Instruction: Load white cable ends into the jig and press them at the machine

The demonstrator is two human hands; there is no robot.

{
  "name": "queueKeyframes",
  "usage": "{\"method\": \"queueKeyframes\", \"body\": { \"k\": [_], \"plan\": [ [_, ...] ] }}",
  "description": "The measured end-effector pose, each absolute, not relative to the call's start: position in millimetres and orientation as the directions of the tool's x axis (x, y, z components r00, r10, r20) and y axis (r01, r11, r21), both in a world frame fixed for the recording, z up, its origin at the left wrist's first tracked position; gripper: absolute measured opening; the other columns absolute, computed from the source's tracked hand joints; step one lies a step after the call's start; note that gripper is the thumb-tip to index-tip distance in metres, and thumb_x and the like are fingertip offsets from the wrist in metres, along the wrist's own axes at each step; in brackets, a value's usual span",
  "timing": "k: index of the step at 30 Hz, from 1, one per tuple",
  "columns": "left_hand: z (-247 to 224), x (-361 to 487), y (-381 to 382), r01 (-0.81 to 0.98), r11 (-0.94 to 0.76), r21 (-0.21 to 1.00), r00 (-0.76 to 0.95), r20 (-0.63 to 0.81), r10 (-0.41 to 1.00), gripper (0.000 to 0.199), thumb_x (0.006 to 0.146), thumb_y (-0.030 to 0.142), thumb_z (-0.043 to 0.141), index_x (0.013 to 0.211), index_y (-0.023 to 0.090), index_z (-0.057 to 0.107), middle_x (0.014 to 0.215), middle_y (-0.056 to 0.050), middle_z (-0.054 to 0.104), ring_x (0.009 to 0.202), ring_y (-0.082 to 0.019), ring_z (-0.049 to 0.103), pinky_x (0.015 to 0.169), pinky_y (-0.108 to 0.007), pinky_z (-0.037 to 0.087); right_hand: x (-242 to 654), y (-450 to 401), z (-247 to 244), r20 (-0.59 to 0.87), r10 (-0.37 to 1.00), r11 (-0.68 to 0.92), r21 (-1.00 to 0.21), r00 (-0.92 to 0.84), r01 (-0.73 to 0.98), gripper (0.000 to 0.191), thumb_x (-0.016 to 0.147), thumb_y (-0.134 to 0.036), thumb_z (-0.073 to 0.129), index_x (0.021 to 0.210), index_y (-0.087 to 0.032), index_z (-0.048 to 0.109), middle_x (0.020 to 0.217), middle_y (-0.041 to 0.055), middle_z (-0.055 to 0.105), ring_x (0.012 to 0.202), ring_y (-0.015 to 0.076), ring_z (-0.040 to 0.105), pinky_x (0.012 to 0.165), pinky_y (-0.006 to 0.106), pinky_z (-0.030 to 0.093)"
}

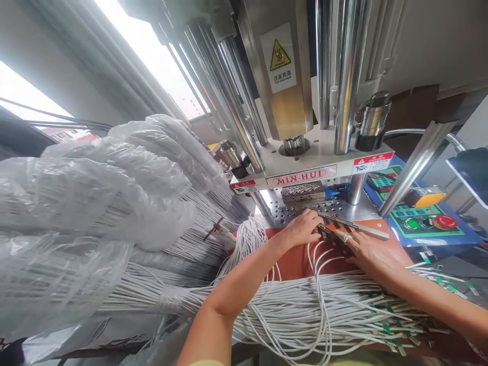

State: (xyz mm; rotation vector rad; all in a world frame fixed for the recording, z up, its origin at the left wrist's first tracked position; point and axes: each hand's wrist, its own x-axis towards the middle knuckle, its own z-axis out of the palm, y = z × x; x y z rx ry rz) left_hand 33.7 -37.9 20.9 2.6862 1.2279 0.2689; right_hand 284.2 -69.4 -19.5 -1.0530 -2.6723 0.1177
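Observation:
Both hands are at a metal mold (368, 230) made of long bars, lying on the orange-brown mat in front of the press. My left hand (304, 229) curls its fingers over the mold's left end, where white cables (314, 262) with green board ends run into it. Against its near right side, my right hand (368, 250) grips with bent fingers; one finger wears a whitish wrap. The fingertips of both hands are partly hidden. A second metal mold block (304, 192) sits on the press's perforated bed, under the upper plate.
The press's upper plate (301, 172) and steel columns stand just beyond the hands. A control box (427, 223) with green and red buttons is at right. White cable bundles (297, 310) lie in front; plastic-wrapped bundles (95, 188) pile up at left.

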Motion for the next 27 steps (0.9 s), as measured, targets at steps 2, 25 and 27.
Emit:
{"method": "queueKeyframes", "body": {
  "k": [2,25,27],
  "plan": [
    [19.0,31.4,-35.5,0.722,-0.652,0.232,0.650,0.095,0.754,0.032,0.080,0.027,0.066,0.109,0.014,0.062,0.104,-0.010,0.058,0.107,-0.025,0.046,0.098,-0.034,0.043,284.1,-70.9,-19.1,0.212,0.682,0.731,-0.179,-0.700,0.658,0.072,0.074,-0.022,0.065,0.142,-0.015,0.040,0.125,0.0163,0.059,0.114,0.0327,0.055,0.091,0.046,0.048],
    [33.4,-16.8,46.8,0.837,-0.050,0.545,-0.105,0.249,0.963,0.040,0.074,0.021,0.074,0.112,0.015,0.065,0.118,-0.014,0.065,0.116,-0.030,0.057,0.103,-0.046,0.043,206.3,110.1,17.3,0.365,0.650,0.760,-0.299,-0.666,0.578,0.037,0.078,-0.014,0.061,0.113,-0.023,0.065,0.109,0.0078,0.068,0.108,0.0270,0.059,0.089,0.038,0.049],
    [30.0,-24.0,54.3,0.811,-0.025,0.585,-0.140,0.235,0.962,0.036,0.074,0.023,0.075,0.108,0.015,0.066,0.115,-0.013,0.067,0.113,-0.030,0.059,0.100,-0.045,0.045,199.6,121.2,16.8,0.395,0.664,0.747,-0.333,-0.635,0.575,0.040,0.078,-0.019,0.064,0.118,-0.023,0.064,0.110,0.0078,0.068,0.107,0.0279,0.060,0.089,0.040,0.050]
  ]
}}
